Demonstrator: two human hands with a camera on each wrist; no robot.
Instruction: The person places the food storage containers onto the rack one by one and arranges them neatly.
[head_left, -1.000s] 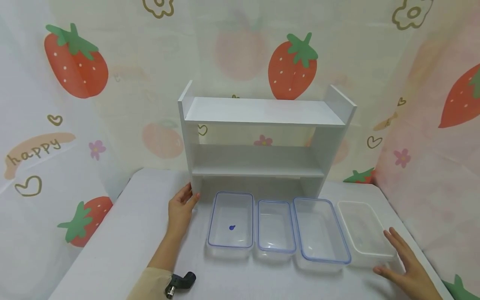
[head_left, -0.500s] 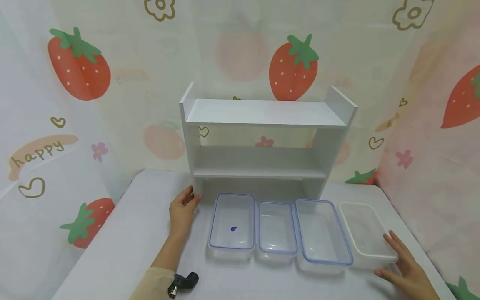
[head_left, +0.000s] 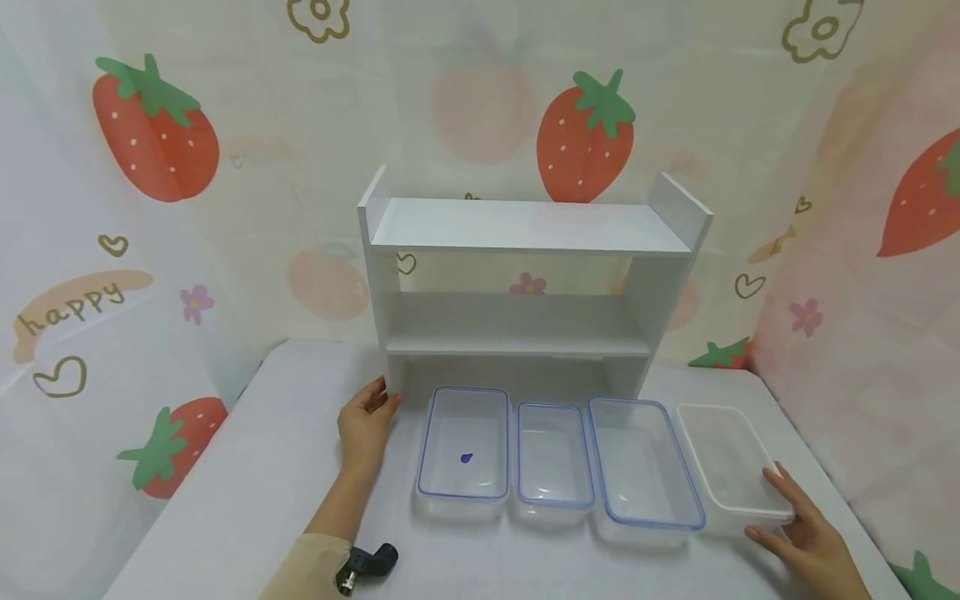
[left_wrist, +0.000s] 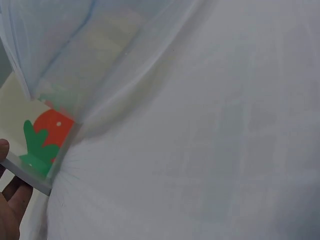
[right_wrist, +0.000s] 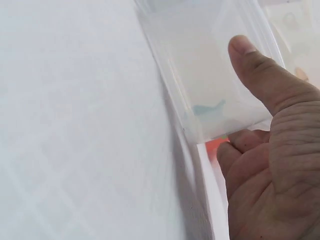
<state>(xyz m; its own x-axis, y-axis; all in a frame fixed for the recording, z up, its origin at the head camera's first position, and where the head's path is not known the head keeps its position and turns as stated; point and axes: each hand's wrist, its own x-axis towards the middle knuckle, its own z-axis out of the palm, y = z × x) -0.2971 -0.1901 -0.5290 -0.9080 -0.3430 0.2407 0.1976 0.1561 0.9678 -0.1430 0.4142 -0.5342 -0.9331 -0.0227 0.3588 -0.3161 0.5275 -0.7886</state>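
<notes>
In the head view my left hand (head_left: 365, 427) grips the front edge of the left side panel of a white shelf rack (head_left: 517, 323), low down. The left wrist view shows thumb and fingers on either side of that panel edge (left_wrist: 27, 176). At the far right, my right hand (head_left: 810, 533) holds the near right corner of a clear plastic food container (head_left: 735, 458) with a whitish rim. Its thumb (right_wrist: 255, 67) lies over the near wall, with curled fingers round the right side. This container stands on the white-covered table.
Three clear containers with blue rims, a left one (head_left: 465, 442), a smaller middle one (head_left: 553, 457) and a larger right one (head_left: 645, 462), line up before the rack. A black clip-like device (head_left: 367, 565) sits at the left sleeve. Strawberry-print cloth (head_left: 247, 192) surrounds the table (head_left: 247, 500).
My right hand has closed in slightly round the corner of the rightmost container. The left hand stays at the rack's panel. The head view has shifted a little.
</notes>
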